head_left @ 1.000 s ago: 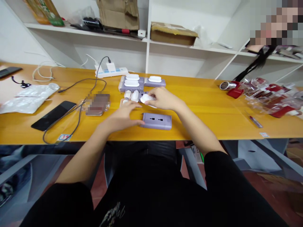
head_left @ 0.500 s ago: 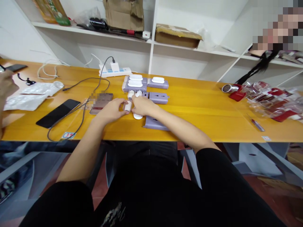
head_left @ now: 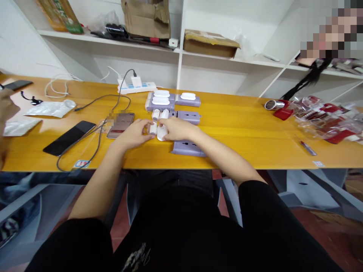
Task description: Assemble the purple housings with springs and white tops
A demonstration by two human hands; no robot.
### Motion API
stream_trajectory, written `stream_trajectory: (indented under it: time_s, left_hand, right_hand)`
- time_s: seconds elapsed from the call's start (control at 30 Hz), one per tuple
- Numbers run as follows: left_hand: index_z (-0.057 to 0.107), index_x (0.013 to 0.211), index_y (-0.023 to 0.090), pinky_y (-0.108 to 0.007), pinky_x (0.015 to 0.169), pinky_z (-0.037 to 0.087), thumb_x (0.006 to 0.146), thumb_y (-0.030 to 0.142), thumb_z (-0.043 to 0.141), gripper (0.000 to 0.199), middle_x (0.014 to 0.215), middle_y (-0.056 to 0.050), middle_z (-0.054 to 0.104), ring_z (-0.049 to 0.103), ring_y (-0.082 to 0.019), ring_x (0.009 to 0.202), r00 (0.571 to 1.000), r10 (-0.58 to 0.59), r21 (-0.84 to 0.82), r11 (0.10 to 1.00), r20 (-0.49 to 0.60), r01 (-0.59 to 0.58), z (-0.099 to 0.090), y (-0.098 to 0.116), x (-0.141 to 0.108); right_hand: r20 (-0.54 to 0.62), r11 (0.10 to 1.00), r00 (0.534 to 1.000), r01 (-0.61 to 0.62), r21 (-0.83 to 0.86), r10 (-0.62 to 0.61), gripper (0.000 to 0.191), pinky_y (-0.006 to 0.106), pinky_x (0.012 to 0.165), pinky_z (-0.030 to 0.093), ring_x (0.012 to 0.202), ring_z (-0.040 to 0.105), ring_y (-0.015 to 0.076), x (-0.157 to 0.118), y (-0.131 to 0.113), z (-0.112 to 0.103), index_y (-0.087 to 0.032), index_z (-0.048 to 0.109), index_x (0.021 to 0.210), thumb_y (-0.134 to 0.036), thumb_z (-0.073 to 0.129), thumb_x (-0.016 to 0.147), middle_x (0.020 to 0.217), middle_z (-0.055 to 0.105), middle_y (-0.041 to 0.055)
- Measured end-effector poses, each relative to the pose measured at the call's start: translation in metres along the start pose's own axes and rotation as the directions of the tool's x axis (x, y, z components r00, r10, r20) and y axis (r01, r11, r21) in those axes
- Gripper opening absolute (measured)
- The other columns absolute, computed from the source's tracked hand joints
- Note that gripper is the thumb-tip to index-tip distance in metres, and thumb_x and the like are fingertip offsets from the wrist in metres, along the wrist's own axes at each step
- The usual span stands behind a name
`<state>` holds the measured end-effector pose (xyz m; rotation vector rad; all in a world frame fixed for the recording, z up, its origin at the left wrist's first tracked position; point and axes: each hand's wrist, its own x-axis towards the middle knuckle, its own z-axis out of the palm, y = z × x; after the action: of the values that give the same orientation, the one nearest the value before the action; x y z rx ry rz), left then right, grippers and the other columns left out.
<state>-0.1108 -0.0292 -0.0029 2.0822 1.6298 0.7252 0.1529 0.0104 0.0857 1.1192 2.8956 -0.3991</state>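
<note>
My left hand (head_left: pixel 134 133) pinches a small white and lavender rounded piece (head_left: pixel 153 129) between thumb and fingers. Right beside it, my right hand (head_left: pixel 179 129) has its thumb and fingers closed around a white ribbed oval piece (head_left: pixel 162 133) lying at the table's middle. Just beyond my fingertips is another small white-topped piece (head_left: pixel 155 114). Lavender slotted cases lie close by: one case (head_left: pixel 189 117) behind my right hand and another case (head_left: pixel 187 148) partly under my right forearm. Farther back, white oval pieces (head_left: pixel 161 101) rest on lavender cases.
A phone with a lit screen (head_left: pixel 121 126), a black phone (head_left: pixel 69 138) and a grey cable (head_left: pixel 100 145) lie left. A power strip (head_left: pixel 137 87) stands behind. Red items in clear plastic (head_left: pixel 326 117) cover the right side. Another person's hand (head_left: pixel 8 105) is at far left.
My right hand has shifted slightly right, uncovering more of the white oval piece. My left hand stays nearly still. At far left, the silvery packets look farther apart.
</note>
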Motion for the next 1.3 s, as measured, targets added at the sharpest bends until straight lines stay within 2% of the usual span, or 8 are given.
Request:
stream_trajectory:
  time_s: [0.37,0.47,0.6,0.7,0.77,0.97,1.13,1.3]
  left_hand:
    - [0.074,0.158,0.022,-0.058,0.12,0.062,0.093,0.054,0.079,0.073,0.136,-0.016,0.076,0.074,-0.035,0.115,1.0,0.014,0.006,1.0,-0.001,-0.014,0.002,-0.001,0.001]
    - [0.069,0.166,0.023,-0.062,0.128,0.058,0.092,0.061,0.084,0.085,0.151,-0.018,0.074,0.069,-0.042,0.138,0.997,0.025,0.02,1.0,-0.071,-0.023,-0.007,0.01,-0.005]
    - [0.065,0.174,0.024,-0.06,0.124,0.062,0.091,0.068,0.091,0.096,0.162,-0.018,0.071,0.072,-0.04,0.136,0.993,0.072,-0.056,0.995,-0.097,-0.078,-0.014,0.039,-0.019]
    - [0.068,0.172,0.031,-0.058,0.121,0.066,0.091,0.067,0.097,0.093,0.16,-0.014,0.074,0.075,-0.038,0.133,0.99,0.14,-0.132,0.982,0.029,-0.135,0.003,0.068,-0.027]
    - [0.067,0.173,0.035,-0.061,0.135,0.059,0.093,0.064,0.1,0.092,0.172,-0.013,0.069,0.07,-0.041,0.154,0.965,0.256,-0.152,0.958,0.063,-0.244,0.025,0.084,-0.029]
    - [0.053,0.185,0.029,-0.075,0.151,0.037,0.093,0.063,0.101,0.11,0.187,-0.021,0.058,0.051,-0.05,0.178,0.937,0.311,-0.078,0.95,0.157,-0.302,0.084,0.101,-0.022]
    - [0.061,0.173,0.03,-0.074,0.144,0.047,0.096,0.052,0.098,0.088,0.17,-0.018,0.068,0.062,-0.047,0.164,0.957,0.286,-0.067,0.957,0.045,-0.283,0.092,0.095,-0.024]
    - [0.06,0.17,0.029,-0.074,0.14,0.05,0.095,0.04,0.099,0.085,0.164,-0.018,0.067,0.063,-0.047,0.156,0.938,0.336,-0.037,0.94,-0.089,-0.34,0.096,0.094,-0.033]
  right_hand:
    - [-0.022,0.999,1.0,-0.015,0.033,0.016,0.052,0.043,0.105,0.062,0.134,0.084,0.0395,0.01,0.002,0.009,-0.017,0.079,0.149,-0.034,0.096,0.103,0.147,0.087,0.022]
    - [-0.072,0.988,0.996,0.062,0.143,-0.052,0.059,0.045,0.112,0.064,0.134,0.084,0.0373,-0.014,0.023,-0.009,-0.018,0.077,0.157,-0.042,0.093,0.106,0.147,0.089,0.0186]
    - [-0.103,0.957,0.991,0.114,0.266,-0.089,0.085,0.055,0.126,0.064,0.147,0.081,0.0407,-0.078,0.075,-0.018,-0.023,0.077,0.164,-0.062,0.103,0.094,0.166,0.082,0.0178]
    - [-0.063,0.962,0.998,0.04,0.268,-0.024,0.111,0.066,0.138,0.059,0.163,0.072,0.0482,-0.129,0.11,0.001,-0.02,0.074,0.173,-0.073,0.109,0.082,0.18,0.072,0.0241]
    - [-0.055,0.96,0.998,-0.018,0.278,0.035,0.116,0.07,0.142,0.056,0.167,0.069,0.0495,-0.153,0.124,0.02,-0.021,0.072,0.176,-0.075,0.109,0.081,0.182,0.07,0.0247]
    - [-0.116,0.933,0.99,-0.03,0.359,0.077,0.103,0.078,0.14,0.053,0.162,0.072,0.0489,-0.167,0.134,0.054,-0.02,0.074,0.173,-0.068,0.106,0.087,0.174,0.076,0.0249]
    - [-0.207,0.851,0.975,0.044,0.524,0.076,0.101,0.067,0.126,0.067,0.14,0.081,0.0395,-0.158,0.13,0.068,-0.024,0.071,0.173,-0.062,0.106,0.086,0.166,0.078,0.021]
    - [-0.234,0.595,0.943,0.051,0.802,0.236,0.074,0.052,0.105,0.075,0.114,0.083,0.0268,-0.15,0.126,0.084,-0.023,0.064,0.167,-0.058,0.086,0.105,0.151,0.078,0.0178]
